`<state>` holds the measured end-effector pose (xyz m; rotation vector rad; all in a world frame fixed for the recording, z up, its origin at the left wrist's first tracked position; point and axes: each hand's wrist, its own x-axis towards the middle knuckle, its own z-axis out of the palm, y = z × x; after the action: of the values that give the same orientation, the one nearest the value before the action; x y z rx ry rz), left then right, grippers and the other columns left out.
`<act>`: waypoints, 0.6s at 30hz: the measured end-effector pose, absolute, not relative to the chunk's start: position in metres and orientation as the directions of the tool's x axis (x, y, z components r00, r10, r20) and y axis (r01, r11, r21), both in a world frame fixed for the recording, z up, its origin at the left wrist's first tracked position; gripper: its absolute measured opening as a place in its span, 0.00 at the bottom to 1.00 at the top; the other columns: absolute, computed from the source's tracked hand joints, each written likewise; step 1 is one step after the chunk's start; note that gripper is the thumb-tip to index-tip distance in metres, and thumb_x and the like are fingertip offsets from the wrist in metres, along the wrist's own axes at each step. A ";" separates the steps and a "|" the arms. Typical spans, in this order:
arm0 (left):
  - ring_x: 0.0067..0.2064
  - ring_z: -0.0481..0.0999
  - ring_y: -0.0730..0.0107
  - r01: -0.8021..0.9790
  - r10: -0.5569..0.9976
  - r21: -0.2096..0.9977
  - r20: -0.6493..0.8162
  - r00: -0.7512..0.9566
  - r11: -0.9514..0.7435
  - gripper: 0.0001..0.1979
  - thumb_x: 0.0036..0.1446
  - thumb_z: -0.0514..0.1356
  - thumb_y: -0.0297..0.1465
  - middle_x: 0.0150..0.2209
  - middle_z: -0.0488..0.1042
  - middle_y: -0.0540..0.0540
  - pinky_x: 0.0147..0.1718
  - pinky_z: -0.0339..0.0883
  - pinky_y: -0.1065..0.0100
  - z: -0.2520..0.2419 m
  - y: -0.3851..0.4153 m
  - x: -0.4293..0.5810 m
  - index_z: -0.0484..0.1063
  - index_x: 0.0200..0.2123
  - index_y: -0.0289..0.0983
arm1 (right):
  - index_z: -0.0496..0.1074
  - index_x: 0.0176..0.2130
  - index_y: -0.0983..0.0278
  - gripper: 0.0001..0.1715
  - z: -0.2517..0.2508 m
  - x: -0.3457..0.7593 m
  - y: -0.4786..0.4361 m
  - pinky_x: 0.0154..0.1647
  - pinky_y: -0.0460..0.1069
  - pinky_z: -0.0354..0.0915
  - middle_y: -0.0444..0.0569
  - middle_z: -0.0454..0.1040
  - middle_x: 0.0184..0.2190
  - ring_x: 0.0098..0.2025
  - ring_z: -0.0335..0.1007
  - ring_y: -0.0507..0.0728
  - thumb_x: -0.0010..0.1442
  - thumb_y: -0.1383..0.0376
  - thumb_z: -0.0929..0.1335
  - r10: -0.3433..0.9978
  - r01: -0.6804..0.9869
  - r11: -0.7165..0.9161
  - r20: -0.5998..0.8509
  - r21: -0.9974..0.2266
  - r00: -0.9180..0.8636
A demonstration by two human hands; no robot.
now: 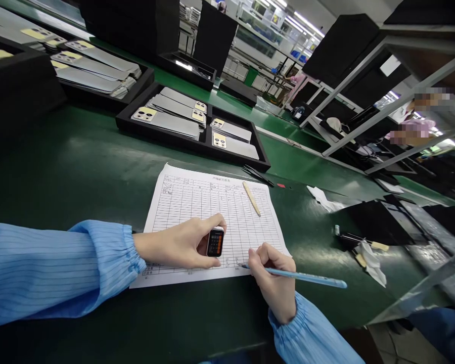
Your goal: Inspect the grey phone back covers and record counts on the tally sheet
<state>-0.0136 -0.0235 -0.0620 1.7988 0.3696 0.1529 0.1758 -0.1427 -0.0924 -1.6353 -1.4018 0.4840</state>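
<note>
A printed form (pixel 182 217) with a grid of rows lies on the green table. My left hand (pixel 185 242) rests on it, thumb and fingers closed round a small smartwatch (pixel 215 242) whose lit screen shows a keypad of grey and orange buttons. Near the form's lower right corner, my right hand (pixel 275 273) grips a light blue pen (pixel 307 277), its tip at the bottom rows of the paper. A thin beige stick (pixel 251 198) lies across the form's upper right part.
Behind the form, a black tray (pixel 237 162) holds flat silver panels, with more trays at the left. Black tweezers (pixel 258 175) lie beside the paper. Crumpled white tissue (pixel 372 264) and black items sit at the right, below a metal frame (pixel 349 134).
</note>
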 end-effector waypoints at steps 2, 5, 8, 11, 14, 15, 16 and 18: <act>0.26 0.64 0.75 0.169 0.328 0.962 -0.092 0.940 -0.217 0.14 0.52 0.59 0.32 0.28 0.63 0.54 0.21 0.59 0.74 -0.063 -0.023 -0.014 0.56 0.39 0.39 | 0.46 0.18 0.62 0.23 -0.092 0.176 -0.143 0.18 0.45 0.45 0.38 0.46 0.15 0.18 0.41 0.46 0.55 0.67 0.64 0.927 0.593 0.064 0.268 -0.803 0.263; 0.26 0.64 0.75 0.162 0.323 0.963 -0.087 0.942 -0.213 0.15 0.52 0.60 0.32 0.28 0.63 0.54 0.21 0.59 0.74 -0.064 -0.022 -0.013 0.56 0.39 0.39 | 0.45 0.19 0.62 0.23 -0.091 0.175 -0.141 0.18 0.45 0.45 0.38 0.45 0.15 0.18 0.41 0.46 0.55 0.68 0.64 0.929 0.614 0.089 0.288 -0.784 0.234; 0.26 0.64 0.75 0.148 0.320 0.965 -0.074 0.945 -0.214 0.15 0.52 0.60 0.31 0.28 0.63 0.54 0.21 0.59 0.74 -0.064 -0.022 -0.012 0.56 0.39 0.39 | 0.45 0.19 0.62 0.22 -0.090 0.175 -0.140 0.17 0.45 0.44 0.38 0.45 0.16 0.18 0.40 0.46 0.54 0.69 0.64 0.927 0.632 0.107 0.307 -0.767 0.215; 0.26 0.64 0.75 0.137 0.320 0.968 -0.065 0.945 -0.210 0.14 0.52 0.59 0.31 0.28 0.63 0.53 0.21 0.59 0.74 -0.064 -0.022 -0.012 0.56 0.39 0.39 | 0.44 0.19 0.62 0.22 -0.090 0.174 -0.140 0.17 0.45 0.44 0.38 0.44 0.16 0.18 0.40 0.46 0.54 0.70 0.64 0.924 0.654 0.114 0.321 -0.748 0.206; 0.27 0.64 0.74 0.136 0.316 0.970 -0.066 0.946 -0.203 0.14 0.52 0.59 0.32 0.28 0.63 0.53 0.22 0.59 0.74 -0.063 -0.023 -0.013 0.56 0.39 0.39 | 0.44 0.19 0.62 0.23 -0.091 0.174 -0.141 0.18 0.45 0.44 0.38 0.44 0.16 0.18 0.40 0.46 0.53 0.71 0.64 0.928 0.647 0.122 0.318 -0.753 0.195; 0.27 0.64 0.74 0.137 0.316 0.970 -0.068 0.946 -0.202 0.14 0.52 0.59 0.32 0.28 0.63 0.53 0.22 0.59 0.74 -0.063 -0.023 -0.013 0.56 0.39 0.39 | 0.43 0.19 0.62 0.23 -0.091 0.174 -0.142 0.18 0.45 0.44 0.38 0.44 0.16 0.18 0.40 0.46 0.53 0.71 0.64 0.929 0.641 0.126 0.317 -0.757 0.192; 0.27 0.64 0.74 0.140 0.317 0.969 -0.070 0.946 -0.202 0.14 0.52 0.59 0.32 0.28 0.63 0.53 0.22 0.59 0.73 -0.063 -0.023 -0.013 0.56 0.39 0.39 | 0.43 0.19 0.62 0.23 -0.091 0.174 -0.142 0.18 0.45 0.44 0.38 0.44 0.16 0.18 0.40 0.46 0.53 0.71 0.64 0.928 0.638 0.130 0.319 -0.759 0.191; 0.26 0.64 0.74 0.142 0.318 0.969 -0.073 0.945 -0.201 0.15 0.51 0.59 0.32 0.28 0.63 0.53 0.22 0.59 0.74 -0.063 -0.023 -0.013 0.56 0.39 0.39 | 0.44 0.19 0.62 0.23 -0.091 0.174 -0.142 0.17 0.45 0.44 0.38 0.44 0.16 0.18 0.40 0.46 0.52 0.72 0.64 0.924 0.644 0.131 0.327 -0.754 0.196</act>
<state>-0.0131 -0.0230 -0.0629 1.7787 0.3440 0.1649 0.1745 -0.1420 -0.0911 -1.5914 -1.5269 0.4012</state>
